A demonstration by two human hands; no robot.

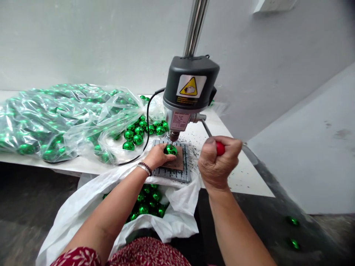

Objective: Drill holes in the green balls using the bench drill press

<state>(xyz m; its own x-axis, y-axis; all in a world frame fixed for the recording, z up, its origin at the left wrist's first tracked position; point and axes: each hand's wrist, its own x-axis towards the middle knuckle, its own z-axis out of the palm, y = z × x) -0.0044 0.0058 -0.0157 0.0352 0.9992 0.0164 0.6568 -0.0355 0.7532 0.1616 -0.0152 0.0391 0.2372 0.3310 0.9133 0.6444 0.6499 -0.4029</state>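
My left hand grips a shiny green ball ornament on a small brown board over the grey slotted base of a drill press. The bit of the drill press points down at the top of the ball; whether it touches, I cannot tell. Around the red knob of the feed lever, to the right of the machine, my right hand is closed. Dark shavings lie on the base and the table beside it.
A large clear plastic bag of green balls covers the table's left side. Loose balls spill from its mouth. A white sack holding more balls hangs at the front edge. Two balls lie on the floor at right. A black cable crosses the table.
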